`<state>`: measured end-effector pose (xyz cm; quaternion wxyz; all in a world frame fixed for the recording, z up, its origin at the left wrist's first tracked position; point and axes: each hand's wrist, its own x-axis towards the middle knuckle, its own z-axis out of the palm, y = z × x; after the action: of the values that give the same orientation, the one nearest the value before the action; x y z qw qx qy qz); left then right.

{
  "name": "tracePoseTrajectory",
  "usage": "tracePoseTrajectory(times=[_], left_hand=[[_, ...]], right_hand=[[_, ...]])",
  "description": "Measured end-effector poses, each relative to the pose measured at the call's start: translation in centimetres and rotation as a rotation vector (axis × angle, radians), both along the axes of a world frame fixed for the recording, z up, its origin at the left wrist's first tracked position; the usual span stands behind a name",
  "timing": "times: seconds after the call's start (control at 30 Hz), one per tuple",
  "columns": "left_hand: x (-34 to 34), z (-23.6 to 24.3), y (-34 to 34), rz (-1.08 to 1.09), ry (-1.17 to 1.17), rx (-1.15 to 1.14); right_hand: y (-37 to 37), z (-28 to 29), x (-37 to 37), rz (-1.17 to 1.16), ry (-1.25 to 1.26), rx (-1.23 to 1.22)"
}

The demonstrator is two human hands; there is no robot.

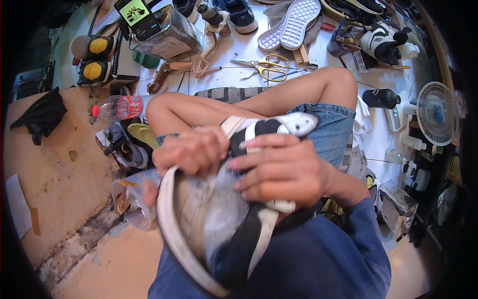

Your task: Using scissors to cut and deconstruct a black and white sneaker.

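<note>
Across my lap lies a black and white shoe (234, 269) whose cream sole (172, 229) stands away from the upper, with a worn grey-beige surface showing between them. My left hand (191, 149) is closed around the shoe near the upper end of the sole's edge, its fingers slightly blurred. Over the shoe's middle lies my right hand (284, 172), its fingers bent and pressed on the black and white upper. Whether either hand also holds a small tool is hidden.
Ahead on white tiles lie gold-handled scissors (269, 67), a wooden brush (300, 55) and white shoe soles (298, 25). A phone (137, 17) leans on a clear box (174, 42). Left is a red-labelled bottle (122, 108); right, a black bottle (381, 98) and a fan (437, 113).
</note>
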<state>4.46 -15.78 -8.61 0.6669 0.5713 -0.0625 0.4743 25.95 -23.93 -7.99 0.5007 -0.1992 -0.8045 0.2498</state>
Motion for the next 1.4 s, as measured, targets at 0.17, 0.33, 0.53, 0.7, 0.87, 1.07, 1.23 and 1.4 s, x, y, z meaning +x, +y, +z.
tracePoseTrajectory(times=[0.17,0.33,0.53,0.7,0.87,1.07,1.23,1.4], left_hand=[[-2.0,1.2,0.2,-0.087,-0.219,0.091],[-3.5,1.7,-0.9,-0.152,-0.180,0.022],[-3.7,-1.4,3.4,-0.354,-0.080,0.116],[-3.6,-8.7,5.5,-0.508,-0.051,0.138],[-3.9,-6.4,2.3,-0.240,-0.067,0.083],[-3.1,-2.3,-1.4,-0.177,0.111,-0.050],[-3.4,-4.6,-4.3,-0.268,0.043,-0.209],[-3.2,-1.9,-6.3,-0.116,0.280,-0.345]], right_hand=[[-0.5,2.8,-1.9,-0.033,0.049,0.045],[-1.3,3.2,-2.6,-0.021,0.113,-0.042],[-0.2,0.9,-3.3,-0.135,0.066,-0.007],[0.7,-3.0,-3.3,-0.147,-0.096,-0.121],[1.2,-1.9,-3.8,-0.092,-0.109,-0.089],[1.7,-1.2,-2.2,0.170,0.126,-0.269],[-0.2,-3.5,-2.6,0.145,0.256,-0.356],[-0.3,-2.0,-1.7,0.218,0.254,-0.303]])
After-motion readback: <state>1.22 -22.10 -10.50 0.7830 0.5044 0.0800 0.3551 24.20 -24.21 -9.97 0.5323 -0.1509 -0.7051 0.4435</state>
